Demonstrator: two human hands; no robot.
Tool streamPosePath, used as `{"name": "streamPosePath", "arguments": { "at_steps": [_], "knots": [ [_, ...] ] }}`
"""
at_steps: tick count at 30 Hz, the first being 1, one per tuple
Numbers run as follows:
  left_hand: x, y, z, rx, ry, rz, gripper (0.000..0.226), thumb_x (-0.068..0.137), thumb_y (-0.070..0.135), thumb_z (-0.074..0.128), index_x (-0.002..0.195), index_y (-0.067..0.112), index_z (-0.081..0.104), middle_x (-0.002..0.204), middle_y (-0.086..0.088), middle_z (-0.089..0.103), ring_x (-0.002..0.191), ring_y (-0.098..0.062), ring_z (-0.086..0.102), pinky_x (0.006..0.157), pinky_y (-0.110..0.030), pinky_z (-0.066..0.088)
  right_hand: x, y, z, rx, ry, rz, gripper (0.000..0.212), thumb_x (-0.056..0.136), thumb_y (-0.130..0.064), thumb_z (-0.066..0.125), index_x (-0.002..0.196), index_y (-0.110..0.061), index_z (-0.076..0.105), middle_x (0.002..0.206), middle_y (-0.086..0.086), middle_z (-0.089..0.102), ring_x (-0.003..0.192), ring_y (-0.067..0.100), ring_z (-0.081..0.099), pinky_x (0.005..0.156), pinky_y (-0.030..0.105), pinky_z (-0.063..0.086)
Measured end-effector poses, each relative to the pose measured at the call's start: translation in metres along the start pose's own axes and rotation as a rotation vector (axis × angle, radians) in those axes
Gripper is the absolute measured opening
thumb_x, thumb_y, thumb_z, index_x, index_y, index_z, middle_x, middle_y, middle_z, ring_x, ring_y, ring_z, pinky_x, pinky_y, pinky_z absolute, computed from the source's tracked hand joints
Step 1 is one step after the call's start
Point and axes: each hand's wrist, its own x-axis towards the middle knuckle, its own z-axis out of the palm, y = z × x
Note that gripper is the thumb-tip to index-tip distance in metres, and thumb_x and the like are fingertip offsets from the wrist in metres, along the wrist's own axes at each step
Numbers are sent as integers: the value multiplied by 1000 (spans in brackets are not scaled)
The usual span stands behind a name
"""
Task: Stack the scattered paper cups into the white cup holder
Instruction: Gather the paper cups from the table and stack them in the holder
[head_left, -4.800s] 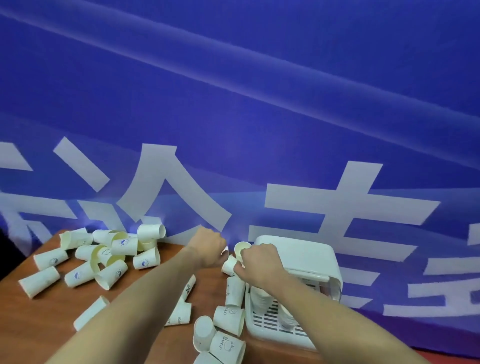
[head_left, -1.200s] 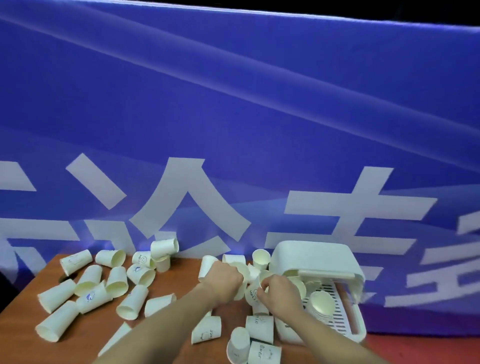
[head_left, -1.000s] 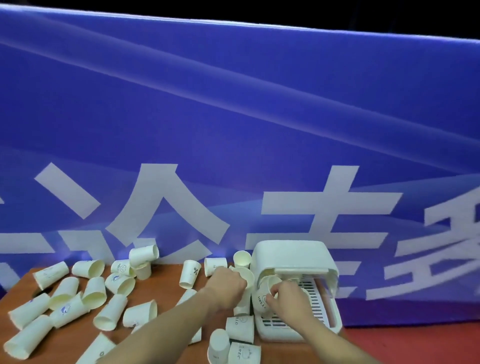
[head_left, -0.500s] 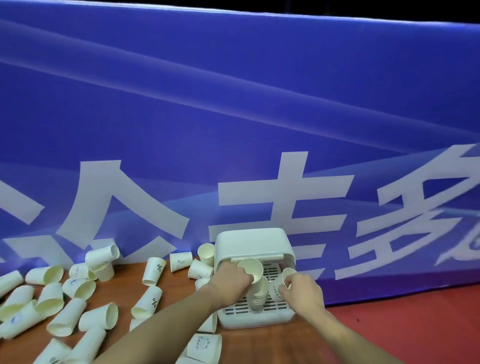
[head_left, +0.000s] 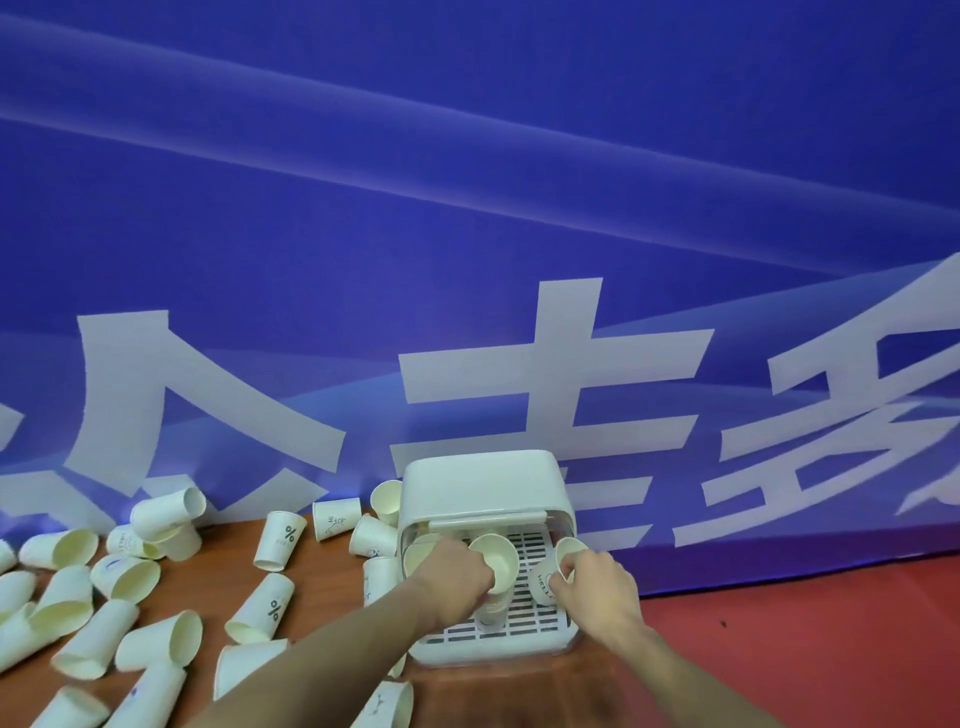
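The white cup holder stands on the brown table against the blue banner, its slatted tray facing me. My left hand grips a paper cup mouth-up over a short stack of cups on the tray's middle. My right hand holds a second paper cup with blue print over the tray's right side. Several loose paper cups lie scattered on the table to the left.
The wooden table ends just right of the holder, with red floor beyond. The blue banner with large white characters rises right behind the table. More cups lie beside the holder's left wall.
Both hands moved from the cups beside the holder onto its tray, each carrying a cup. The view swung to the right, so the holder now sits mid-frame.
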Motion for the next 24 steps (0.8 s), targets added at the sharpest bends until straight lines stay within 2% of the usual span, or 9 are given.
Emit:
{"name": "streamPosePath", "arguments": {
  "at_steps": [7, 13, 19, 21, 24],
  "knots": [
    [27, -6, 2, -96, -58, 46, 31, 97, 30, 48, 90, 8, 67, 89, -19, 68, 79, -39, 61, 73, -40, 45, 29, 3, 16, 10, -41, -54, 22, 85, -40, 52, 77, -21, 59, 75, -5, 64, 76, 17, 62, 63, 28, 42],
    [36, -14, 2, -43, -83, 107, 25, 89, 27, 51, 79, 8, 64, 81, -19, 66, 72, -38, 59, 64, -36, 38, 42, -1, 29, -1, -65, -74, 26, 84, -41, 50, 74, -18, 57, 68, -3, 59, 66, 19, 55, 59, 29, 38],
    [40, -13, 26, -52, -132, 113, 33, 96, 36, 52, 85, 7, 65, 89, -20, 67, 78, -40, 62, 61, -36, 38, 45, -4, 36, -31, -79, -99, 27, 86, -43, 50, 73, -20, 53, 68, -5, 53, 67, 19, 49, 63, 29, 36],
    [39, -13, 30, -56, -140, 109, 38, 95, 42, 53, 86, 7, 65, 88, -18, 68, 78, -39, 63, 63, -36, 43, 43, -3, 35, -32, -72, -106, 27, 87, -44, 50, 73, -21, 54, 69, -5, 53, 67, 19, 49, 63, 29, 36],
    [35, -17, 29, -40, -110, 93, 46, 94, 51, 50, 98, 10, 70, 89, -15, 70, 81, -36, 64, 70, -38, 49, 35, -1, 30, -59, -67, -132, 28, 88, -42, 49, 72, -20, 56, 68, -4, 55, 67, 19, 50, 62, 29, 36]
  ]
}}
